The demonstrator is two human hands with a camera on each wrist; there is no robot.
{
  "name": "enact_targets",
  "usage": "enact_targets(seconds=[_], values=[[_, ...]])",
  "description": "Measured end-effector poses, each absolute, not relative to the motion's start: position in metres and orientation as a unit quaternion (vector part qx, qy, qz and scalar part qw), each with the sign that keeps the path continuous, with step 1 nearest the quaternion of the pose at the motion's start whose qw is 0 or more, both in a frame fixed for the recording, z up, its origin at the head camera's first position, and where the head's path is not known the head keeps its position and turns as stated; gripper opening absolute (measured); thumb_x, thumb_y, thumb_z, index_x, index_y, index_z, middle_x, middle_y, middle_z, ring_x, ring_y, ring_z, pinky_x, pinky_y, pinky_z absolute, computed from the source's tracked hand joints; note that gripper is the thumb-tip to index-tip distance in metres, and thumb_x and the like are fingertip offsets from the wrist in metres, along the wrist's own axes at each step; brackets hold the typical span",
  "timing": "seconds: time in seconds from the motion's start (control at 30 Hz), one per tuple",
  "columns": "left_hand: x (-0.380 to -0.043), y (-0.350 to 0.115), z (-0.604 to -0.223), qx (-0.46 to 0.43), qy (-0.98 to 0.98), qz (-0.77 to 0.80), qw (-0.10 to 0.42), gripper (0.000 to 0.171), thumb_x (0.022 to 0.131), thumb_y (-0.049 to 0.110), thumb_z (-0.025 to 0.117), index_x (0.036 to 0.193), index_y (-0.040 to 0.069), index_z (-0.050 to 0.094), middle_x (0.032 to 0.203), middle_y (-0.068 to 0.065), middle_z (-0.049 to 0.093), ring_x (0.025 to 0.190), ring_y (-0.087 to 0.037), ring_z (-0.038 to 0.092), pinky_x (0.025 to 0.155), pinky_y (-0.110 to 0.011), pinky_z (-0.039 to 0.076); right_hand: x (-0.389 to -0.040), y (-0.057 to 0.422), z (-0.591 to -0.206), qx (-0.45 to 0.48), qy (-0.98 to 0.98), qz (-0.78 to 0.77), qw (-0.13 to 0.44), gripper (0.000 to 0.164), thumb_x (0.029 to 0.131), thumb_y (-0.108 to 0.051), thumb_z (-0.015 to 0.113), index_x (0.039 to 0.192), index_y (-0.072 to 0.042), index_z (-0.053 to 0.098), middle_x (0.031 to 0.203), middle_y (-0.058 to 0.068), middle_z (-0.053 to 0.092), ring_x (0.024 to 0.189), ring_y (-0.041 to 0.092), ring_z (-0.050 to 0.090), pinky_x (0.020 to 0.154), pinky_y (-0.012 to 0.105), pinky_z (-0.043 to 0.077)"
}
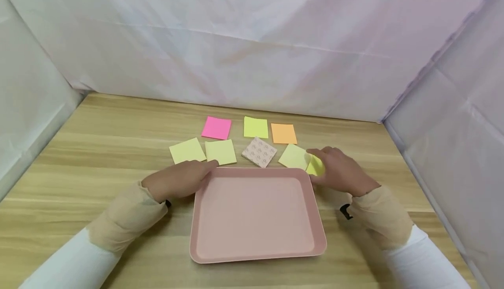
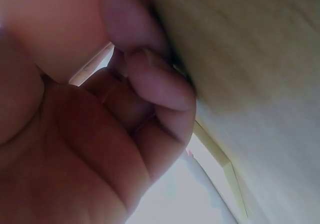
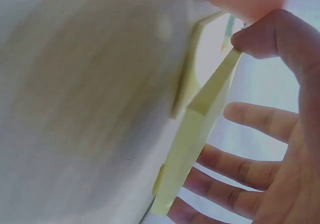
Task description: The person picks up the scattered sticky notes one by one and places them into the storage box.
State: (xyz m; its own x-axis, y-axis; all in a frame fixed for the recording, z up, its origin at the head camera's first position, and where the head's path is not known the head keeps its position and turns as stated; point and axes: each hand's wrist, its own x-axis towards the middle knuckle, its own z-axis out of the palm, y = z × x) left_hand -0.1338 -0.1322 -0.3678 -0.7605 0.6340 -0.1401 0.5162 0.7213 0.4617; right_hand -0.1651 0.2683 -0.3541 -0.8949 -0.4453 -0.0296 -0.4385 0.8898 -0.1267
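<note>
We see the two hands well apart: the left hand (image 1: pixel 182 179) grips the far left corner of the pink tray (image 1: pixel 256 217), while the right hand (image 1: pixel 341 172) pinches a bright yellow pad (image 1: pixel 316 165) between thumb and fingers, near the tray's far right corner. Just left of that pad we find a pale yellow pad (image 1: pixel 293 157), and farther left a patterned pad (image 1: pixel 259 152).

A creased white sheet (image 1: pixel 236 48) hangs behind the wood-grained table (image 1: pixel 130 125) — more pale sheeting (image 1: pixel 460 105) at either side.
</note>
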Motion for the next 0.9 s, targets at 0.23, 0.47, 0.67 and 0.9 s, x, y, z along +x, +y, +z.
enact_targets(seconds=[0.23, 0.47, 0.67, 0.9], values=[[-0.138, -0.134, -0.365, 0.306, 0.92, 0.194, 0.148, 0.01, 0.094, 0.01, 0.037, 0.095, 0.015, 0.045, 0.07, 0.002, 0.053, 0.067, -0.013, 0.051, 0.068, -0.033, 0.044, -0.171, 0.262, -0.332, -0.227, 0.973, -0.051, 0.008, 0.068, 0.073, -0.042, 0.071, 0.131, -0.011, 0.054, 0.109, 0.02, 0.059, 0.1, 0.034, 0.052, 0.068, 0.053, 0.051], [-0.138, -0.134, -0.366, 0.313, 0.919, 0.194, 0.142, 0.011, 0.096, 0.01, 0.036, 0.094, 0.013, 0.046, 0.071, 0.002, 0.054, 0.067, -0.013, 0.052, 0.068, -0.035, 0.046, -0.171, 0.249, -0.316, -0.226, 0.972, -0.061, 0.003, 0.068, 0.074, -0.04, 0.068, 0.135, -0.015, 0.05, 0.12, 0.02, 0.055, 0.108, 0.033, 0.048, 0.068, 0.055, 0.05], [-0.137, -0.133, -0.367, 0.317, 0.916, 0.202, 0.138, 0.011, 0.096, 0.008, 0.037, 0.094, 0.013, 0.047, 0.069, 0.002, 0.053, 0.065, -0.013, 0.051, 0.067, -0.034, 0.045, -0.162, 0.223, -0.309, -0.283, 0.958, -0.049, -0.02, 0.07, 0.072, -0.042, 0.069, 0.135, -0.017, 0.049, 0.116, 0.017, 0.056, 0.103, 0.029, 0.049, 0.068, 0.048, 0.051], [-0.137, -0.131, -0.367, 0.319, 0.915, 0.203, 0.143, 0.012, 0.096, 0.008, 0.036, 0.094, 0.012, 0.047, 0.067, 0.001, 0.052, 0.064, -0.013, 0.05, 0.065, -0.034, 0.045, -0.148, 0.193, -0.313, -0.356, 0.933, -0.045, -0.011, 0.068, 0.071, -0.038, 0.069, 0.133, -0.017, 0.052, 0.111, 0.012, 0.058, 0.097, 0.026, 0.051, 0.069, 0.042, 0.049]])
